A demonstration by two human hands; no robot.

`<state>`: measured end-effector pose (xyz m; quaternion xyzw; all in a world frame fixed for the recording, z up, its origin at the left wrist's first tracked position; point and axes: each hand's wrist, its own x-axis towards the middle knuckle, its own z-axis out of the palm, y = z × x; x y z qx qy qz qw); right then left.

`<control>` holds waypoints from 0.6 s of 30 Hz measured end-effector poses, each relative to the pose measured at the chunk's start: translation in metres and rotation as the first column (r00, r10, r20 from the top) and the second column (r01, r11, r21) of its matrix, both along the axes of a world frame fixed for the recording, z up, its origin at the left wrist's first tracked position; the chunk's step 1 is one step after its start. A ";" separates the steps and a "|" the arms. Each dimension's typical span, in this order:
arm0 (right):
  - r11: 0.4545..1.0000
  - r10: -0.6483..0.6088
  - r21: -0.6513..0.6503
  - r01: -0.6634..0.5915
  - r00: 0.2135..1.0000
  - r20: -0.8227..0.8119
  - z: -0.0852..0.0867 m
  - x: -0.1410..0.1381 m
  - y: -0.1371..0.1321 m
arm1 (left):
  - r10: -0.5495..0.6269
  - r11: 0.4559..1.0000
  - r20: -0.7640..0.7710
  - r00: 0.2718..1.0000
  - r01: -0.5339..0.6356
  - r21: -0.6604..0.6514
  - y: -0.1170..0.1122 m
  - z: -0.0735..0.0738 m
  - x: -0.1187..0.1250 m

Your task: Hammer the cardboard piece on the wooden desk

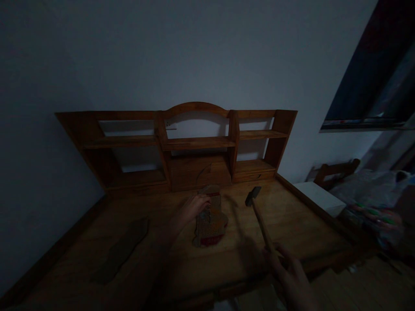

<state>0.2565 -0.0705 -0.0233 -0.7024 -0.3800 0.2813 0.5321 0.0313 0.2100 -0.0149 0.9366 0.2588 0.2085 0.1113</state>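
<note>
My right hand (pixel 287 270) is closed round the wooden handle of a hammer (pixel 263 226), whose dark head is raised at the upper end, right of the middle of the desk. My left hand (pixel 195 206) rests on a brown piece of cardboard with red bands (pixel 212 231), its fingers drawn together near a small thing too dark to make out. The cardboard has an irregular, torn-looking outline and lies on the wooden desk top (pixel 259 268). Another flat brown piece (pixel 125 250) lies to the left of my left forearm.
Along the back of the desk stands a wooden shelf unit (pixel 199 141), against the wall. Beyond the right edge are a white surface (pixel 319 196), a wooden chair back (pixel 337 168) and plastic bags (pixel 372 194). The room is dim.
</note>
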 end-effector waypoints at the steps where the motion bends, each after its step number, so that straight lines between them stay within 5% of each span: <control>1: 1.000 -0.001 0.007 0.001 1.000 0.018 -0.001 0.002 0.000 | 0.002 1.000 -0.007 1.000 -0.002 -0.003 0.001 -0.001 0.000; 18: 0.990 -0.112 -0.110 0.088 0.966 -0.234 0.011 -0.019 0.000 | 0.014 1.000 0.023 1.000 -0.014 -0.004 0.008 -0.013 0.001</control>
